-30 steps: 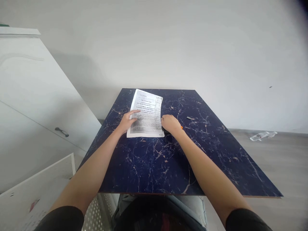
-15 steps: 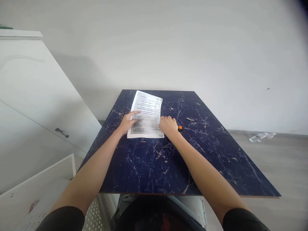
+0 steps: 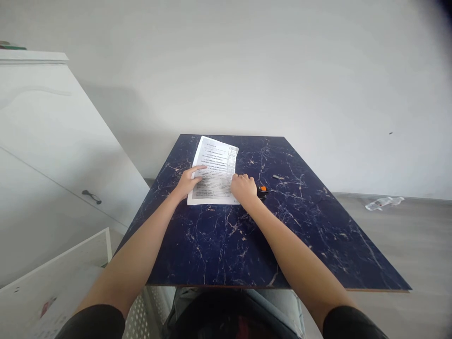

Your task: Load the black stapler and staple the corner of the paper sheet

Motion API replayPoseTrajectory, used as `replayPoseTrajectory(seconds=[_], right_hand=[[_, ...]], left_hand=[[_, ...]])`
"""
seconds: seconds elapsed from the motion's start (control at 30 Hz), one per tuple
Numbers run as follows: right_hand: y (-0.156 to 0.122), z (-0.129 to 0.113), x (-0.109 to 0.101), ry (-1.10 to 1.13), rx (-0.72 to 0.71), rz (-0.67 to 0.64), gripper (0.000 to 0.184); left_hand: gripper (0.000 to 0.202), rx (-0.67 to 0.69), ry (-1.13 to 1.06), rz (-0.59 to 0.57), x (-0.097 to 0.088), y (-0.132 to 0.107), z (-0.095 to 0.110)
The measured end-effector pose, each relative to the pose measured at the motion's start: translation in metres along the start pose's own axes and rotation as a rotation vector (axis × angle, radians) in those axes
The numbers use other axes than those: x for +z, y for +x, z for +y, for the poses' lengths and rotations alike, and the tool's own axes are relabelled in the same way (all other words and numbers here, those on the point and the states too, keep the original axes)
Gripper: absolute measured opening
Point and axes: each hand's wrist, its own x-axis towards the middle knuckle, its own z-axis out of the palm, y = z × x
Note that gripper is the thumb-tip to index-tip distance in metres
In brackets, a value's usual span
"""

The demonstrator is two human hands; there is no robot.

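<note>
Dark blue marble-patterned board with pale veins makes up the bench, which fills the middle of the view in front of a plain white wall. A white cabinet with a dark handle stands off to the left, and a clear plastic bottle lies on the grey floor at the right.

On the far half of the bench lies a printed sheet of paper, flat except for a slight curl at its far edge. The left hand rests on its left edge, fingers spread and pressing down, clamped on nothing. The right hand sits at the sheet's lower right corner with the fingers curled; a small black and orange tool shows just beside it, and whether the hand grips that tool cannot be told. A small dark object lies further right, apart from both hands.

The paper is likely light, limp and easily creased or torn, and it could slide on the smooth surface; pinning it flat near an edge, as the left hand does, seems the safest hold.
</note>
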Motion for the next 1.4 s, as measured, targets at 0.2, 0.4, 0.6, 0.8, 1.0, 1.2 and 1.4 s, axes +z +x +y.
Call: replayPoseTrajectory(seconds=[0.2, 0.4, 0.6, 0.8, 1.0, 1.2, 1.4], right_hand=[[0.0, 0.006, -0.008, 0.067, 0.023, 0.004, 0.028], [-0.003, 0.017, -0.016, 0.191, 0.118, 0.014, 0.04], [-0.007, 0.032, -0.022, 0.327, 0.046, 0.009, 0.062], [-0.007, 0.045, -0.028, 0.362, -0.002, 0.01, 0.062], [-0.008, 0.049, -0.029, 0.371, -0.072, -0.037, 0.061], [-0.01, 0.048, -0.025, 0.322, -0.072, -0.03, 0.057], [-0.015, 0.039, -0.034, 0.276, -0.184, 0.23, 0.035]], left_hand=[[0.046, 0.013, -0.007, -0.005, 0.0, 0.001, -0.003], [0.046, 0.003, -0.013, -0.003, 0.0, 0.001, -0.003], [0.047, -0.017, -0.034, -0.005, 0.0, 0.0, -0.001], [0.048, -0.067, 0.021, -0.028, -0.012, -0.001, 0.0], [0.049, -0.086, 0.248, -0.203, -0.038, 0.0, -0.003], [0.06, -0.126, 0.519, -0.368, -0.055, -0.005, 0.008], [0.059, -0.207, 0.595, -0.345, -0.058, -0.007, 0.023]])
